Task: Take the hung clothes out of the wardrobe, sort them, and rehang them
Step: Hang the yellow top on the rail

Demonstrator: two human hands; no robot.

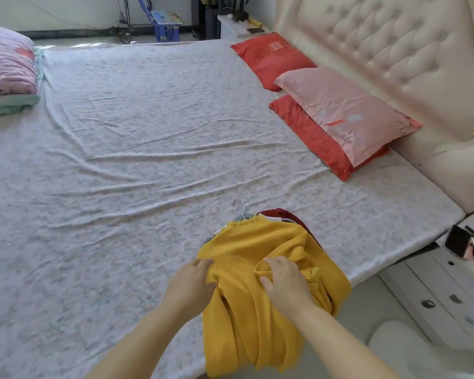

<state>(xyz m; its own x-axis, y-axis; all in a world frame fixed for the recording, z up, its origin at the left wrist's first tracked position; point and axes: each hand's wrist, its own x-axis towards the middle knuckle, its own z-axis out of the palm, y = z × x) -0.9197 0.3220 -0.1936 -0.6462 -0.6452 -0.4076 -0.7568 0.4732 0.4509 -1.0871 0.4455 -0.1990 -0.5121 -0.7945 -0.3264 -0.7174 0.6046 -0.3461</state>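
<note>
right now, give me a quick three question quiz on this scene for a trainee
1. True or false: the left hand and right hand both grip the yellow sweater.
2. The pink pillow lies on: A a red pillow; B the floor; C the stool.
3. What colour is the garment showing beneath the sweater, near the hanger hooks?
Key: 1 true; 2 A; 3 dark red.

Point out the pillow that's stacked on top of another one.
The pale pink pillow: it lies on top of a red pillow, covering most of it. The second red pillow, farther along the headboard, rests directly on the sheet.
</note>
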